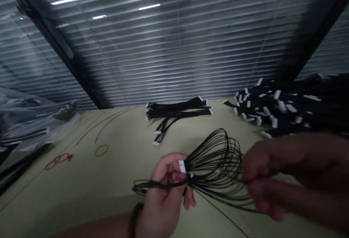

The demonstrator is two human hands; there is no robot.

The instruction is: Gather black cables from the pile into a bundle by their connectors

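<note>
Hands meet over the table [120, 180], the left hand [165, 198] pinching a white connector [182, 166] of black wires [208, 152] between thumb and fingers, the right hand [289, 180] pinching at the far side of the loops, too blurred to tell how many strands it grips. The wires hang between them, above the near part of the table, fanned into open loops, with a narrower loop lying across the left hand. They are gathered at the connector but spread beyond it, so the work looks partway; what remains cannot be told. Behind lies a small pile of wire bundles [178, 110]; a larger heap [283, 111] sits to the right. The left hand comes from the lower left, fingers curled; the right reaches in side-on from the right edge, thumb below forefinger.
</note>
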